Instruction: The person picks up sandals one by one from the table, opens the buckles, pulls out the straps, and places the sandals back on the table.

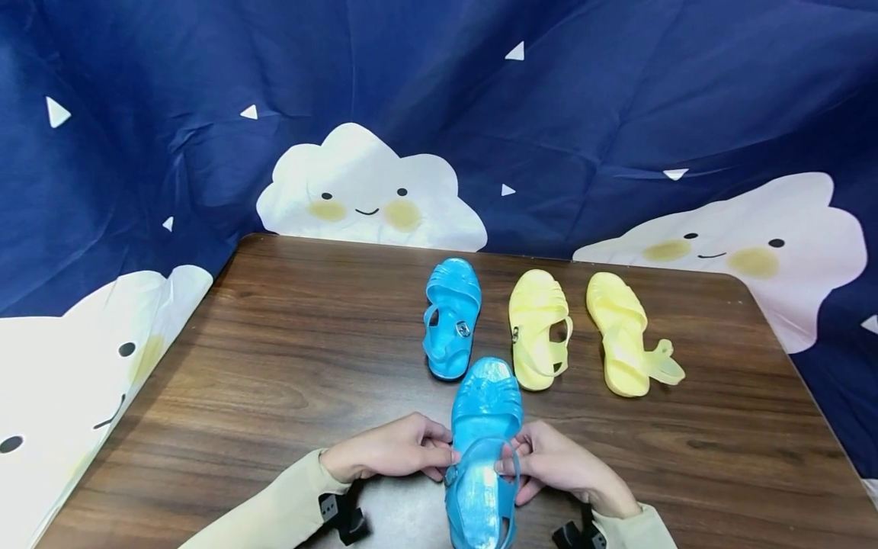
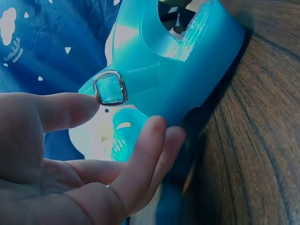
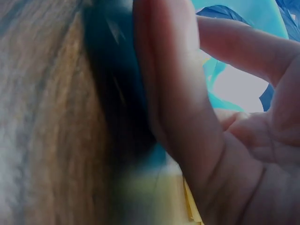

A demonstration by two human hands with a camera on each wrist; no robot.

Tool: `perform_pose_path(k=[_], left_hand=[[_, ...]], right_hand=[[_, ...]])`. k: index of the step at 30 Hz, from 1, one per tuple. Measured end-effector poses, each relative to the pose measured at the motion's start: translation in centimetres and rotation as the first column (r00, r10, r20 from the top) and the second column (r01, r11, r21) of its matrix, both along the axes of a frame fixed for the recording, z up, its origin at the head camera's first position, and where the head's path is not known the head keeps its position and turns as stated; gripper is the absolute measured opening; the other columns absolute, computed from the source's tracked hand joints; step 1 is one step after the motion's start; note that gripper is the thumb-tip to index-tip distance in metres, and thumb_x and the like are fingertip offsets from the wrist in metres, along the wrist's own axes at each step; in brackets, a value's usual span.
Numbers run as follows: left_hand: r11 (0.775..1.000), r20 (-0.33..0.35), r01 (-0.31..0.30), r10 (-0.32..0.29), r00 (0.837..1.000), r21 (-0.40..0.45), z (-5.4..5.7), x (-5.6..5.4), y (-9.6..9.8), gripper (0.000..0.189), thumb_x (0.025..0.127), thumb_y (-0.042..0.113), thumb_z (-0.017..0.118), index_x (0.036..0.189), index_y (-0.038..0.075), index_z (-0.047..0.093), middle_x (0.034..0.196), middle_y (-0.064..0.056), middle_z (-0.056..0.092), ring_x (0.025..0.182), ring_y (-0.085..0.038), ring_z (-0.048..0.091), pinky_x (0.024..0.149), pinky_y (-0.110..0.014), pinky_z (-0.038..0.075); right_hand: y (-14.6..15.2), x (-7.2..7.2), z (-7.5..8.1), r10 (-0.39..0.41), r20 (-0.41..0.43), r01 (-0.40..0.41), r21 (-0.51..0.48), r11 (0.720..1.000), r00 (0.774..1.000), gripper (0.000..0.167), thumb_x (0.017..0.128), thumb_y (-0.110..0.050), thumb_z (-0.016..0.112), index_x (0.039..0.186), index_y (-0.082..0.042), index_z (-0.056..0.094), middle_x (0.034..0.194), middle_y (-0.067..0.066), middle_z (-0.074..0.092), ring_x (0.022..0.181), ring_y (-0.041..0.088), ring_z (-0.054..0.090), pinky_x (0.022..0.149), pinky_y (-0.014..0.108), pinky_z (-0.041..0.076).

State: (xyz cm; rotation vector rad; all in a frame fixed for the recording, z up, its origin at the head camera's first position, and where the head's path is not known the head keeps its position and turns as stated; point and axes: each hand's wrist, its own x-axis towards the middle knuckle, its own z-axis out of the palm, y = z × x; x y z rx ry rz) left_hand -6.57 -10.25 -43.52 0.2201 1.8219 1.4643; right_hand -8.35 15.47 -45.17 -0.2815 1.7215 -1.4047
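Note:
A glossy blue jelly sandal lies at the near middle of the table, toe pointing away. On its left side my left hand holds it, the thumb at the square metal buckle and other fingertips against the sandal's side in the left wrist view. My right hand grips the opposite side, its thumb inside the loop of the strap. The right wrist view is close and blurred, with fingers along the sandal's dark lower edge. Just beyond the toe stands another blue sandal with a buckled strap.
Two yellow sandals lie to the right: one with its strap looped, the other with its strap spread out sideways. They rest on a brown wood-grain table. A dark blue cloth with smiling clouds hangs behind the table.

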Motion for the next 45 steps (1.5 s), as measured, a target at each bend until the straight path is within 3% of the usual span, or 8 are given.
perform_pose_path(k=[11,16,21,25,33,36,39,45], left_hand=[[1.000,-0.015,0.024,-0.024,1.000,-0.004,-0.6,-0.3,-0.2,0.037,0.095,0.017,0.059,0.120,-0.011,0.059,0.088,-0.005,0.069,0.081,-0.022,0.070,0.076,-0.030,0.058],[0.996,-0.101,0.047,-0.055,0.993,-0.073,-0.4,-0.5,-0.3,0.029,0.095,0.023,0.061,0.106,-0.002,0.069,0.080,-0.007,0.071,0.074,-0.015,0.069,0.070,-0.023,0.056],[0.982,-0.228,0.057,-0.098,0.969,-0.181,0.0,-0.5,-0.5,0.027,0.093,0.032,0.064,0.083,0.009,0.073,0.068,-0.008,0.070,0.060,-0.008,0.061,0.055,-0.019,0.047],[0.975,-0.253,0.075,-0.128,0.959,-0.209,0.0,-0.6,-0.6,0.031,0.092,0.034,0.064,0.078,0.007,0.069,0.064,-0.005,0.067,0.055,-0.006,0.057,0.051,-0.018,0.043],[0.979,-0.219,0.174,-0.194,0.956,-0.109,0.2,-1.1,-1.0,0.021,0.095,0.023,0.061,0.085,0.006,0.067,0.073,-0.015,0.067,0.062,-0.009,0.057,0.059,-0.019,0.048],[0.972,-0.209,0.228,-0.236,0.949,-0.062,0.2,-1.3,-1.3,0.013,0.093,0.020,0.064,0.092,0.008,0.067,0.077,-0.012,0.068,0.066,-0.007,0.057,0.062,-0.018,0.049],[0.957,-0.212,0.289,-0.289,0.933,-0.032,0.2,-1.4,-1.6,0.013,0.090,0.018,0.069,0.098,0.009,0.066,0.080,-0.004,0.068,0.069,-0.002,0.059,0.065,-0.015,0.049],[0.938,-0.207,0.345,-0.342,0.916,-0.021,0.0,-1.7,-1.5,0.019,0.086,0.015,0.073,0.102,0.008,0.066,0.082,-0.001,0.069,0.071,0.000,0.062,0.066,-0.014,0.050]], right_hand=[[0.1,-0.3,-0.3,0.025,-0.024,-0.024,0.051,0.998,0.999,0.023,0.088,-0.019,0.070,0.080,0.002,0.062,0.059,0.002,0.064,0.052,0.010,0.064,0.053,0.029,0.057],[0.3,-0.4,0.0,0.041,-0.045,-0.037,0.080,0.996,0.998,0.028,0.089,-0.022,0.068,0.077,0.002,0.062,0.059,0.008,0.066,0.052,0.010,0.065,0.052,0.030,0.056],[0.3,-0.5,0.1,0.045,-0.072,-0.038,0.092,0.995,0.996,0.030,0.091,-0.023,0.066,0.077,0.004,0.063,0.060,0.007,0.065,0.053,0.010,0.065,0.053,0.032,0.057],[0.4,-0.6,0.4,0.033,-0.098,-0.023,0.096,0.995,0.995,0.030,0.093,-0.020,0.063,0.080,0.006,0.063,0.064,0.005,0.065,0.053,0.010,0.064,0.054,0.034,0.058],[1.2,-1.2,2.2,0.004,-0.206,0.023,0.129,0.991,0.979,0.023,0.096,-0.011,0.056,0.077,0.003,0.057,0.069,0.008,0.064,0.056,0.014,0.064,0.055,0.035,0.058],[1.4,-1.5,3.2,0.003,-0.299,0.052,0.177,0.983,0.954,0.026,0.095,-0.018,0.060,0.081,0.004,0.059,0.065,0.005,0.060,0.054,0.015,0.063,0.052,0.033,0.057],[1.2,-1.7,4.1,0.013,-0.413,0.088,0.224,0.971,0.911,0.027,0.094,-0.024,0.062,0.083,0.001,0.061,0.061,0.004,0.058,0.051,0.016,0.060,0.048,0.031,0.054],[0.0,-1.5,5.3,0.034,-0.646,0.169,0.249,0.954,0.763,0.014,0.091,-0.025,0.066,0.083,-0.014,0.066,0.065,-0.004,0.058,0.057,0.005,0.054,0.055,0.022,0.046]])
